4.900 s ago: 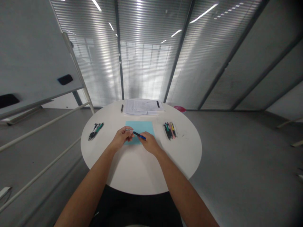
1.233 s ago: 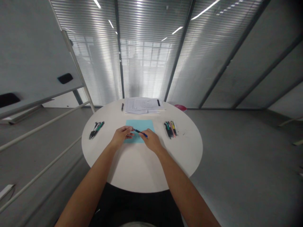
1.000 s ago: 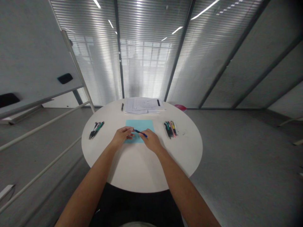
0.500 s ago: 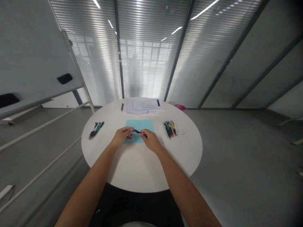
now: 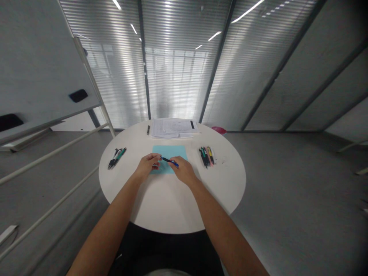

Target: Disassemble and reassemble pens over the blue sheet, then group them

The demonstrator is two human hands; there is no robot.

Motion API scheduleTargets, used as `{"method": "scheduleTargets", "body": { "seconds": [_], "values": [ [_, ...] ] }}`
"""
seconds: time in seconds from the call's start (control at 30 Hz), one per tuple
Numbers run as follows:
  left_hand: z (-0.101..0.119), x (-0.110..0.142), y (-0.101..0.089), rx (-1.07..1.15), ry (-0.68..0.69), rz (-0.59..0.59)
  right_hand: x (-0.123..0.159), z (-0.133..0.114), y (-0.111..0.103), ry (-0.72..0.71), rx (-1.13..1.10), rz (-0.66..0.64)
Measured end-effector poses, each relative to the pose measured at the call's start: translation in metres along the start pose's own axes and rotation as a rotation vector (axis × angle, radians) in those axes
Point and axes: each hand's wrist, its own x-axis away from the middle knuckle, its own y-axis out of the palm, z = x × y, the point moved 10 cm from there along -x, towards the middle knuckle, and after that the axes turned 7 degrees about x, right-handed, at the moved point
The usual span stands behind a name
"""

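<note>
Facing a wall of tall dark-framed panels with slatted blinds (image 5: 178,76). To the left, a whiteboard (image 5: 34,57) on a pale tubular frame. Below, a round white table (image 5: 172,203). Near its far edge, a stack of papers (image 5: 172,129); closer, about mid-table, a light blue sheet (image 5: 169,150). Over that sheet, gripping the blue end of a blue-and-black pen (image 5: 166,160) between thumb and fingers of the right hand (image 5: 184,169), closed about it. At the other end, thumb and fingertips of the left hand (image 5: 147,165) nearly together, too small in view to tell whether pinching it or merely alongside. Toward the table's right side, several mixed pens (image 5: 206,157) in a row, black, green, pink and yellow among them. Toward the left side, a smaller group of pens (image 5: 117,158), one green. Beside the papers, on the left, a lone dark pen (image 5: 148,130). Slanting from hand to hand, the blue-and-black pen.
</note>
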Motion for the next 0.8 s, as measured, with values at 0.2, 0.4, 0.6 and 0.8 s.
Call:
{"method": "scheduleTargets", "body": {
  "seconds": [0.2, 0.4, 0.6, 0.8],
  "values": [
    [-0.0012, -0.0006, -0.0006, -0.014, -0.006, -0.008, 0.0003, 0.0, -0.001, 0.001, 0.035, 0.018],
    [0.0013, 0.0003, 0.0001, -0.016, 0.015, -0.01, -0.0001, -0.0021, -0.0015, -0.013, 0.022, 0.028],
    [0.0019, 0.0013, 0.0039, 0.019, -0.002, -0.044, 0.0006, -0.0035, -0.0006, -0.028, -0.03, 0.013],
    [0.0031, 0.0038, 0.0053, 0.019, -0.007, -0.041, -0.0005, -0.0051, 0.0015, -0.073, -0.085, -0.007]
  ]
}}
